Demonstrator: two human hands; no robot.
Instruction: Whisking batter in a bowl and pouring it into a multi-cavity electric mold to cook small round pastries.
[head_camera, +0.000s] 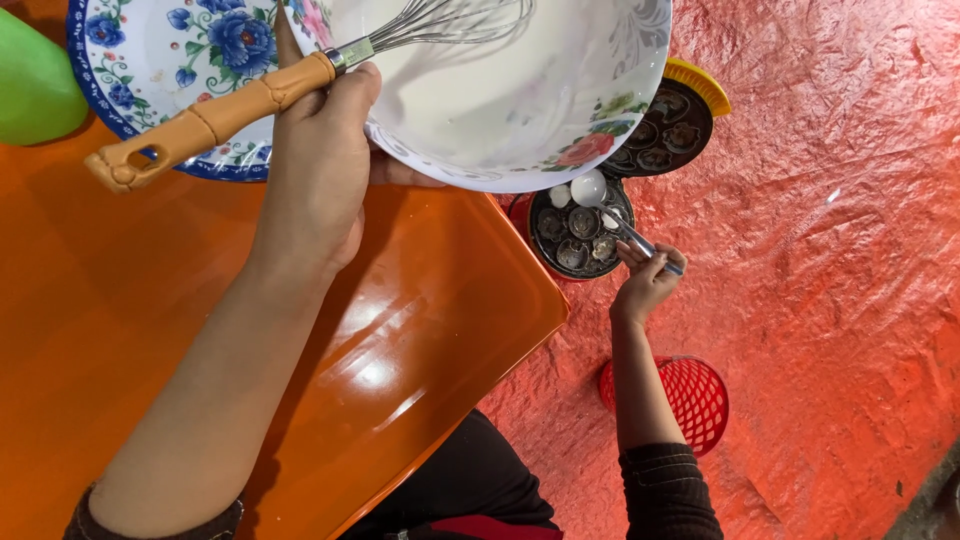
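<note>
1. Head view: we are gripping the bowl and whisk together in our left hand, fingers clamped round both, out past the orange table edge.
2. Our right hand is pinching a spoon of batter over the mould pan, below the bowl.
3. The bowl is holding thin white batter; the pan's cups are looking partly filled.
4. We judge the tilted bowl could be spilling, or the spoon dripping beside the cups.
</note>
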